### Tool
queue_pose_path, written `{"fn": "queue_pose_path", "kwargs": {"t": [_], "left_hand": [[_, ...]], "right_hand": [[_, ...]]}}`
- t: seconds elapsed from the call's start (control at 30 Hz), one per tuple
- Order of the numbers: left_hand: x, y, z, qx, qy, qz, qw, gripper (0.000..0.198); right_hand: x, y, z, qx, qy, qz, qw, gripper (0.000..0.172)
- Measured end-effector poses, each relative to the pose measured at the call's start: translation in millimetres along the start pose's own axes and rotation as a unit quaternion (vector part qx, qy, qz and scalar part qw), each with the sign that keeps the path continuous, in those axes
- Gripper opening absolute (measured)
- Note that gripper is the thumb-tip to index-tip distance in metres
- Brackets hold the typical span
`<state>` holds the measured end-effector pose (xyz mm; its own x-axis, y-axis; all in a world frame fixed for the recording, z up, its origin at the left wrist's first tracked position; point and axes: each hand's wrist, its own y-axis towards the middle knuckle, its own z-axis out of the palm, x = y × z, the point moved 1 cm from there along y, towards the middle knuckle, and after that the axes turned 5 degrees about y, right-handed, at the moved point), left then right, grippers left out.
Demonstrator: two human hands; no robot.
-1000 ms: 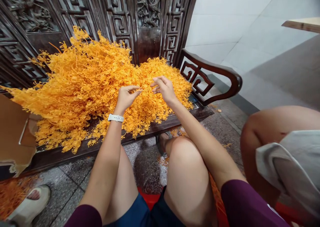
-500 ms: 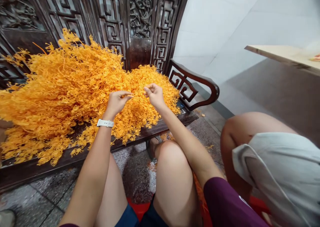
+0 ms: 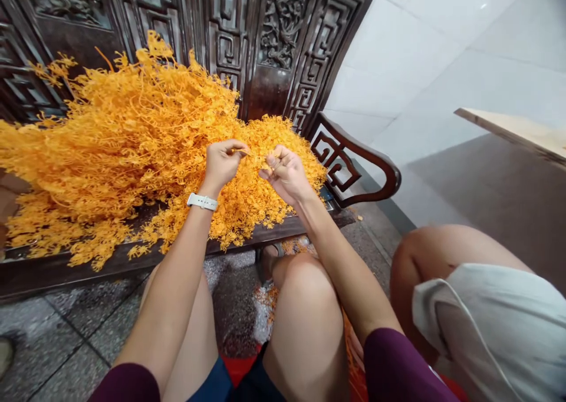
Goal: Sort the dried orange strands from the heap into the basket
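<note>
left hand (image 3: 222, 164) pinches strand (image 3: 246, 151); right hand (image 3: 288, 177) curled, grip unclear. orange sprays (image 3: 145, 134) along bench (image 3: 276, 231) front edge likely light, soft; pinch stems (image 3: 105, 59).

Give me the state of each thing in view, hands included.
Left hand: pinched shut, apparently on an orange strand
Right hand: curled in, contents unclear
Orange pile: loosely heaped on the bench
Watch strap: fastened around the left wrist
Bench: upright, partly covered

Likely a home; carved wooden bench (image 3: 270, 89); speckled floor tiles (image 3: 44, 340).
</note>
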<state>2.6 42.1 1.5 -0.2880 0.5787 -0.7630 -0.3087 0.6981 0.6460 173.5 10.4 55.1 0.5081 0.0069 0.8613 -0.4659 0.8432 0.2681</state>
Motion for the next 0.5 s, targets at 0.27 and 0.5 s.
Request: {"fn": "queue_pose_path", "kwargs": {"t": [0.27,0.5], "left_hand": [[11,4,-6.3,-0.035,0.013,-0.022,0.999,0.011],[57,17,-29.0,-0.191,-0.142,-0.184,0.954,0.013]], "right_hand": [[-1,-10,21,0.115,-0.031,0.009,0.993,0.04],[18,-50,65,0.477,-0.09,0.262,0.834,0.016]]}}
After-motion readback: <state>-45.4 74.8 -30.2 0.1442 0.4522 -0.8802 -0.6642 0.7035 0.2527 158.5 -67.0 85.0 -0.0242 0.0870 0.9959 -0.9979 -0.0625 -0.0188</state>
